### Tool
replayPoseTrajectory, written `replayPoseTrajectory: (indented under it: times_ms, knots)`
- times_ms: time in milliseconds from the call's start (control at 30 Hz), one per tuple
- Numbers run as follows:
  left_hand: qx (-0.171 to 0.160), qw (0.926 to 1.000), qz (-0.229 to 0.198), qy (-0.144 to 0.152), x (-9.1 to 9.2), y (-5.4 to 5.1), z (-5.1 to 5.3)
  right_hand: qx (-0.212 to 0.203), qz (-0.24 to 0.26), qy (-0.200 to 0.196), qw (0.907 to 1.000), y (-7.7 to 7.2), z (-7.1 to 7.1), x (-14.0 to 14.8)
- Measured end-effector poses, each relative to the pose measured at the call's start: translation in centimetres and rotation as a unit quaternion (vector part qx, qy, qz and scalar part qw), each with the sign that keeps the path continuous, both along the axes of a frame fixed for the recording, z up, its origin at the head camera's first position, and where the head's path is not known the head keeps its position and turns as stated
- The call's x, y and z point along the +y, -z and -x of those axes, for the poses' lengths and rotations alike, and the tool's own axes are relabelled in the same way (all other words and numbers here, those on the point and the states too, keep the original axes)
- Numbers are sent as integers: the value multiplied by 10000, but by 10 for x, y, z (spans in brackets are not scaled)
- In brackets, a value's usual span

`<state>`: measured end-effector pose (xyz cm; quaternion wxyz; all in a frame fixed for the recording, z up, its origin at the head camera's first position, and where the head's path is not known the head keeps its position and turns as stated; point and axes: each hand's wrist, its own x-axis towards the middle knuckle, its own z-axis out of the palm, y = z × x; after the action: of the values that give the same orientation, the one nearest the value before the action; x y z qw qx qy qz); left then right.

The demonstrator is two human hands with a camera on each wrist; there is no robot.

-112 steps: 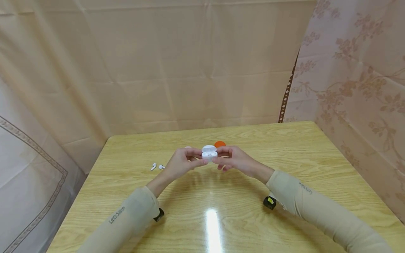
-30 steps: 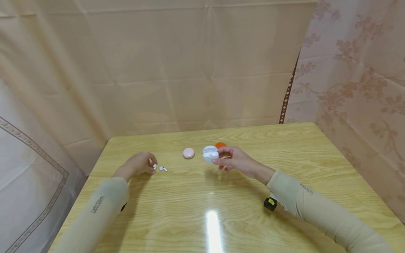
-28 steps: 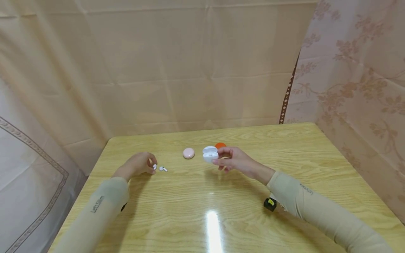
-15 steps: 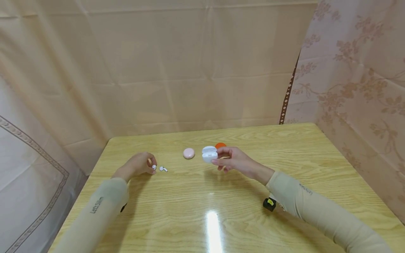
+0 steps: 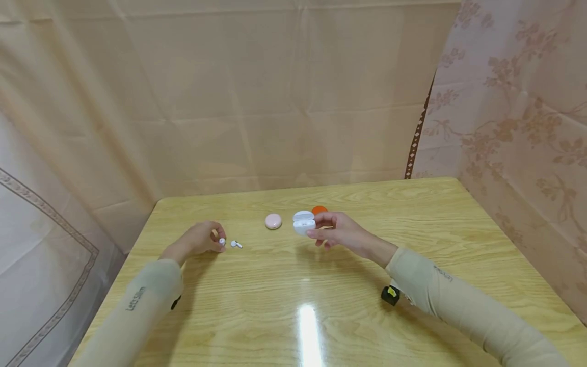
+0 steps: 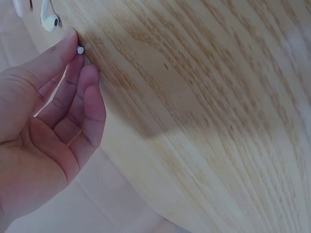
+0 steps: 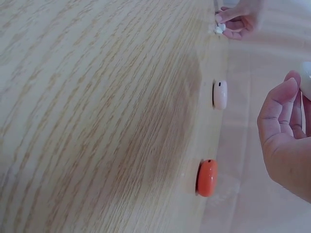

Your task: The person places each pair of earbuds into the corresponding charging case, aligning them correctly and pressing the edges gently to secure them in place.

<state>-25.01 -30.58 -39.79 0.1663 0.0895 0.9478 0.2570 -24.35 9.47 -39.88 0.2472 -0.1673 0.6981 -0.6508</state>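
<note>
My left hand (image 5: 204,238) pinches a white earbud (image 5: 222,241) between thumb and fingertips, low over the left part of the table. In the left wrist view only the tip of its stem (image 6: 80,49) shows past the fingers. Just right of that hand, a second white earbud (image 5: 236,244) lies on the wood; it also appears at the top of the left wrist view. My right hand (image 5: 341,234) holds a white earbud case (image 5: 302,227) by its right side, above the table, lid raised toward the back. The right wrist view shows just an edge of this case (image 7: 306,82).
A round pink case (image 5: 273,221) lies on the wooden table (image 5: 257,295) between the hands. Behind the right hand sits an orange case (image 5: 319,209), partly covered in the head view. Beige curtains (image 5: 275,102) hang beyond the table's far edge.
My left hand has left the white case, moved left and taken hold of one earbud. In the last second that earbud has turned slightly in the fingers. The right hand stays nearly still.
</note>
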Motion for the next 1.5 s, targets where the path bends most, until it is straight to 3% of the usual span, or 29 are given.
replayPoseTrajectory:
  times_ms: [333, 833, 1133, 1300, 1500]
  knots:
    - [40, 9998, -122, 160, -6, 2, 0, 5, 11, -60, 10000, -3, 1, 0]
    - [940, 9925, 249, 742, -3, 6, -4, 19, 69, -15, 10000, -3, 0, -1]
    - [1346, 9878, 103, 780, 21, 1, -2, 10, 60, -28, 10000, -2, 1, 0]
    - [1689, 9796, 71, 1089, 38, -8, -3, 13, 68, -11, 10000, -3, 0, 1]
    - [1805, 9760, -148, 1206, 50, -13, -4, 25, 135, -22, 9999, -2, 0, 2]
